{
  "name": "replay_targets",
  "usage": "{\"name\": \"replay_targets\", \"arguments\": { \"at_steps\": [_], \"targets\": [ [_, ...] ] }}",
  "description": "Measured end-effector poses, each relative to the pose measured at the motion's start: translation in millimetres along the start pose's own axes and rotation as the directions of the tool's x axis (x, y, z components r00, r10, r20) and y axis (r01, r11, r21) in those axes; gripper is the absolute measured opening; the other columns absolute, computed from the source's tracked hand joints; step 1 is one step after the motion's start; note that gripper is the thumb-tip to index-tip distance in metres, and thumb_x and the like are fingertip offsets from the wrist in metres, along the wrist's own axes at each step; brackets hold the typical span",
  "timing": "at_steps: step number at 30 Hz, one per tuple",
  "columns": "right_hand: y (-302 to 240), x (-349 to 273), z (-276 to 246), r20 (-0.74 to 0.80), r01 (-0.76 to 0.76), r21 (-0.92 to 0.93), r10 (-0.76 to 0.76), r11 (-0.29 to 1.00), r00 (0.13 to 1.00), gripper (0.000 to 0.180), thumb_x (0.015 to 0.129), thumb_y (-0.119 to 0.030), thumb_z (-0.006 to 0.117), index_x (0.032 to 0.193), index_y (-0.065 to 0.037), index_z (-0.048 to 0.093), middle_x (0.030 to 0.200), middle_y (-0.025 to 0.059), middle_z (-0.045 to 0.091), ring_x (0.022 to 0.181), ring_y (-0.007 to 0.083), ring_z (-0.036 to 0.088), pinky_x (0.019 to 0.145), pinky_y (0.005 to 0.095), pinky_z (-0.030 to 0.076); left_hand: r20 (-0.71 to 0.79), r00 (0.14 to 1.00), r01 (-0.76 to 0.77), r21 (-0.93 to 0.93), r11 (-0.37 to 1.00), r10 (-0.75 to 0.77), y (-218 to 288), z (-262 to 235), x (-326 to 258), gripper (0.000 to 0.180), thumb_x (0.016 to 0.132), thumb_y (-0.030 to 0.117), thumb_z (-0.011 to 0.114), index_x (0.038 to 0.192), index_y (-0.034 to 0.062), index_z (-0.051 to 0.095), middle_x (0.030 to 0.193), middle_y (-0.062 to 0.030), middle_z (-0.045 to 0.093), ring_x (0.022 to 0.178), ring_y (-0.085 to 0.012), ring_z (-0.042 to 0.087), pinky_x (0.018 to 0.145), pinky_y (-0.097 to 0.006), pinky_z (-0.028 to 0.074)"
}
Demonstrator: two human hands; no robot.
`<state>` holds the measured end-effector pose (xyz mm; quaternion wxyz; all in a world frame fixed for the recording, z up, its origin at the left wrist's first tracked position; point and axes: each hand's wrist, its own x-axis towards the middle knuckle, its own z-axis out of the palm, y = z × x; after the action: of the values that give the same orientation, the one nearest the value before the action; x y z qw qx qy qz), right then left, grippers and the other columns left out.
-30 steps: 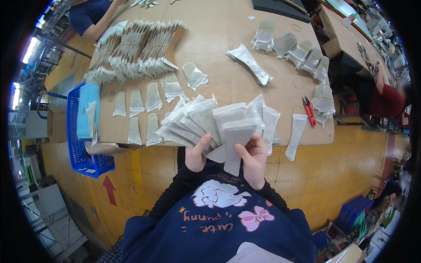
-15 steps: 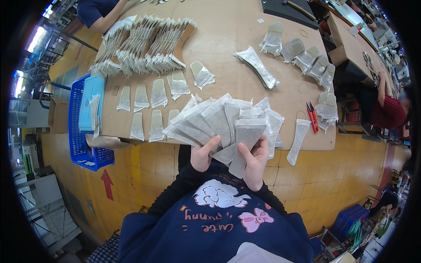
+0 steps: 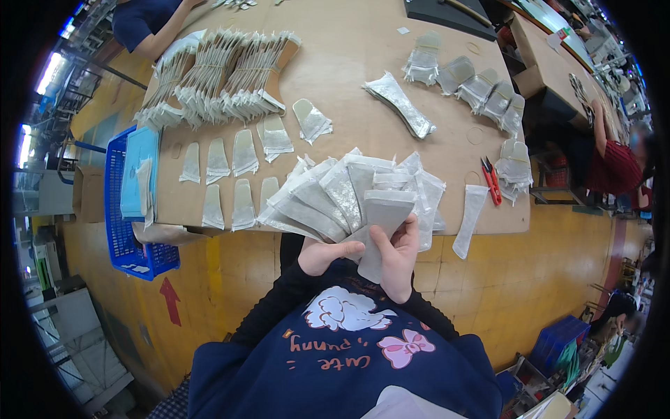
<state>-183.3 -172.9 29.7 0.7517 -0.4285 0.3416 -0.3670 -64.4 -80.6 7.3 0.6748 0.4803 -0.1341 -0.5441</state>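
Fanned pouches [image 3: 349, 199] stay, seemingly, above both hands [image 3: 363, 255].

Both hands hold a fan of grey-white pieces [image 3: 349, 199] over the near edge of the worktop [image 3: 363, 77]: the left hand [image 3: 324, 255] underneath, the right hand [image 3: 399, 253] pinching the front piece. Red snips [image 3: 490, 180] lie to the right, a blue basket [image 3: 129, 209] to the left.
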Motion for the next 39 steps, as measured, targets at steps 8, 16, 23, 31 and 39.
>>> {"name": "replay_targets", "arguments": {
  "at_steps": [8,16,23,31,39],
  "targets": [
    [13.5,-1.1,-9.1,0.047,0.262,-0.29,-0.26,0.92,0.965,0.039,0.083,0.003,0.069,0.115,-0.002,0.047,0.108,0.0061,0.057,0.1,0.0127,0.056,0.088,0.027,0.044,-0.052,0.998,0.027,0.001,1.0,-0.027,-0.5,-2.8,2.1,0.05,0.08,0.0,0.07,0.126,-0.0022,0.051,0.118,-0.0112,0.061,0.11,-0.021,0.058,0.094,-0.034,0.046],
    [13.6,-13.5,-6.0,0.1,0.29,-0.199,-0.275,0.936,0.956,0.042,0.085,0.003,0.067,0.121,0.002,0.045,0.103,0.01,0.06,0.095,0.0148,0.058,0.086,0.0255,0.044,-0.144,0.989,-0.069,-0.263,0.962,0.031,-9.2,-1.8,0.6,0.053,0.085,0.006,0.068,0.132,-0.0012,0.045,0.123,-0.0114,0.057,0.113,-0.0206,0.056,0.096,-0.034,0.045],
    [0.8,-9.6,-0.4,0.254,0.374,-0.614,-0.274,0.695,0.928,0.046,0.082,-0.001,0.068,0.126,0.005,0.052,0.104,0.0172,0.062,0.09,0.0257,0.057,0.082,0.0312,0.046,-0.02,0.991,-0.136,-0.286,0.949,0.136,-23.4,-9.0,-3.2,0.057,0.081,0.009,0.071,0.131,0.0002,0.046,0.121,-0.0101,0.059,0.111,-0.0219,0.058,0.094,-0.035,0.046],
    [-8.3,-1.6,3.7,0.519,0.645,-0.638,-0.384,0.42,0.764,0.046,0.075,0.005,0.064,0.12,0.003,0.055,0.14,0.0213,0.035,0.133,0.0385,0.029,0.106,0.0422,0.03,0.125,0.977,-0.185,0.112,0.976,0.171,-15.4,-20.4,-5.6,0.046,0.077,0.003,0.077,0.119,0.0022,0.058,0.11,-0.0058,0.064,0.102,-0.0161,0.06,0.089,-0.031,0.048],
    [-6.7,5.7,-7.8,0.08,0.044,-0.11,-0.035,0.993,0.996,0.036,0.085,0.008,0.061,0.12,0.005,0.057,0.124,0.0079,0.048,0.108,0.0179,0.05,0.094,0.0301,0.041,-0.067,0.996,-0.051,0.013,0.999,0.052,-4.3,-7.6,-4.4,0.053,0.08,0.013,0.076,0.125,0.001,0.052,0.116,-0.0094,0.061,0.106,-0.0215,0.058,0.091,-0.037,0.049]
  ]
}}
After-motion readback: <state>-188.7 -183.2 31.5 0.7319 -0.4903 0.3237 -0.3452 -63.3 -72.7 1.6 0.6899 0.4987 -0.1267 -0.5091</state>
